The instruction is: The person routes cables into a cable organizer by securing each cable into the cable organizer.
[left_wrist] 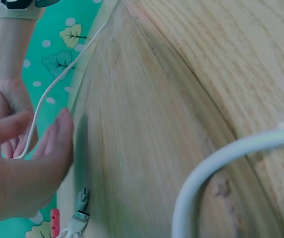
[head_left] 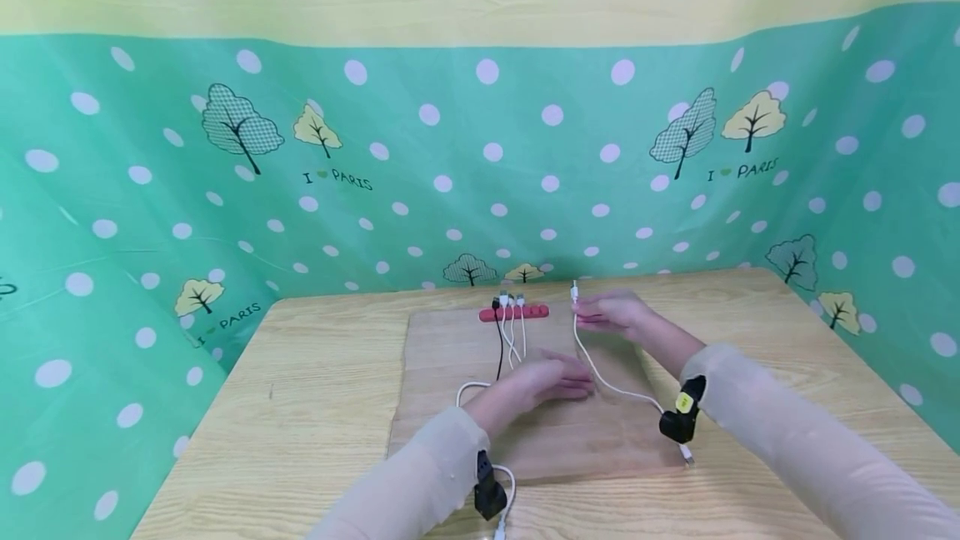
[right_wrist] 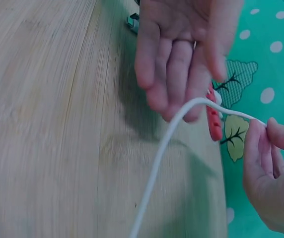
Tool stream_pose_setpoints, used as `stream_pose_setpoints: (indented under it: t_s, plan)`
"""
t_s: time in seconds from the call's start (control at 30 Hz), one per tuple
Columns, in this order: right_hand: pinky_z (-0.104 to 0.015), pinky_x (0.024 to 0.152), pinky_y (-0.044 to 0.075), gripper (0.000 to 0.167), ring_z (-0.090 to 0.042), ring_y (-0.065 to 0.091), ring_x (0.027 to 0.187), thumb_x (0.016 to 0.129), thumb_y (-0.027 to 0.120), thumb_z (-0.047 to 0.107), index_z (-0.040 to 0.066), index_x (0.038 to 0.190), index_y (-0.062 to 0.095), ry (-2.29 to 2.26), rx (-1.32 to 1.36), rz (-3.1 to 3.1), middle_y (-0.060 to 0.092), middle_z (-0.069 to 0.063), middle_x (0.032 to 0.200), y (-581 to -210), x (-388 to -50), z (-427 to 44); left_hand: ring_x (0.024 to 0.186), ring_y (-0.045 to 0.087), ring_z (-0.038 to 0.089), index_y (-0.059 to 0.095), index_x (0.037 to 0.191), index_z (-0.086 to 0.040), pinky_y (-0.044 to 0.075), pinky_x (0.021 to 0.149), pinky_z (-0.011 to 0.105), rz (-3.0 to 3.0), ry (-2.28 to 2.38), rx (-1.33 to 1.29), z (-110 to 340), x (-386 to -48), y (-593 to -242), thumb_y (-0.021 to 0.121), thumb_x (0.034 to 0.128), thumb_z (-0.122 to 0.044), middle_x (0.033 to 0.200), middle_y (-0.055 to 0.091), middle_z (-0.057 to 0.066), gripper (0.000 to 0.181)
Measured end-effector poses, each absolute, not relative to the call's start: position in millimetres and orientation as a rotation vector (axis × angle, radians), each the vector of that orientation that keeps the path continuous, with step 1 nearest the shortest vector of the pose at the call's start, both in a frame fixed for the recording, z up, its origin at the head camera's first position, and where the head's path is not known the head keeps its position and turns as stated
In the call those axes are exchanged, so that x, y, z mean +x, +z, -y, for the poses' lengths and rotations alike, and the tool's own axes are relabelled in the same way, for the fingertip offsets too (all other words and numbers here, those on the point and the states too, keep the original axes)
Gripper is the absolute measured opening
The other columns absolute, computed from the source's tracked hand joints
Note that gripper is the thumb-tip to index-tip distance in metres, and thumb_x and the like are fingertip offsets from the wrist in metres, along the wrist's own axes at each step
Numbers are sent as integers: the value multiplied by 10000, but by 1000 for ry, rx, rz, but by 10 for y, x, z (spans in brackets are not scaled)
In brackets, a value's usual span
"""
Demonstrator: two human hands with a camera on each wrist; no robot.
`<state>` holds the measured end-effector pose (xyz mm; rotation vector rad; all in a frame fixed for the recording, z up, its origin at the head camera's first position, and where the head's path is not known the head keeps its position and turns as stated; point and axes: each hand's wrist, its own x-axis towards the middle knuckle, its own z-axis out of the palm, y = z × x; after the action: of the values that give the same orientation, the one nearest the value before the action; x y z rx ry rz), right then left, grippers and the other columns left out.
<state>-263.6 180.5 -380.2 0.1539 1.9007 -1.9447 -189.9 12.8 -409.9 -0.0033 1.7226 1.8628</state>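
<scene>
My right hand (head_left: 611,312) pinches a white cable (head_left: 588,357) between thumb and fingers, just below its plug (head_left: 575,292), which points up. From there the cable hangs down and runs over the wooden board to the right. Lower and to the left is my left hand (head_left: 551,377), its fingers extended and holding nothing. In the right wrist view the left hand (right_wrist: 181,59) shows its palm beside the cable. A red cable holder (head_left: 513,313) lies at the board's back edge, with several cable ends standing in it, one of them black.
The wooden board (head_left: 442,357) lies on a light wood table (head_left: 315,423). Another plug end (head_left: 687,455) lies at the board's front right corner. A white cable end (head_left: 500,530) lies at the front, by the left wrist. A green dotted curtain (head_left: 420,215) stands behind.
</scene>
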Motion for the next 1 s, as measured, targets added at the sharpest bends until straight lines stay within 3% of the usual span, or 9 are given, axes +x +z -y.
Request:
stream_pose_setpoints:
  t_s: [0.2,0.43,0.6,0.7,0.83,1.0]
  plan:
    - [-232,788,603,528,-80,700,740,886,631,-6,-146,1342,402,-1957,184,-1897,710,38,721,-3751,-2644,-1687,1097,671,324,580,1212,103,562,949,369,-1617,1947,39,-131,-1919,-4108,584,920,-35,1176,658,259,323]
    - [-229,782,602,350,-99,701,728,881,632,-12,-70,1216,548,-2005,233,-1851,711,14,712,-3700,-2680,-1628,1078,684,291,566,1228,105,559,953,344,-1565,2012,49,-96,-1956,-4114,584,917,-28,1195,648,257,339]
    - [-233,806,599,356,-91,698,723,898,608,-14,-66,1239,521,-2011,205,-1847,704,21,703,-3696,-2699,-1602,1133,650,334,536,1243,131,527,1006,397,-1554,2028,102,-49,-1962,-4144,514,946,-45,1242,601,301,346]
    - [-223,799,598,255,-89,691,718,906,593,-17,-28,1159,562,-2018,208,-1831,696,23,701,-3694,-2714,-1583,1152,636,350,524,1242,150,518,1019,411,-1554,2018,126,-18,-1952,-4168,487,946,-55,1253,584,320,362]
    - [-177,749,593,103,-77,680,697,927,564,-12,0,1029,573,-2032,199,-1797,683,20,696,-3679,-2756,-1570,1134,647,348,542,1217,148,532,999,399,-1563,2005,137,17,-1934,-4199,515,940,-47,1230,603,313,340]
    - [-172,762,590,94,-73,681,682,939,543,-11,2,1023,586,-2068,230,-1772,687,15,685,-3652,-2811,-1581,1061,687,324,589,1148,124,557,957,385,-1592,1989,114,44,-1880,-4253,573,913,-13,1157,657,284,272]
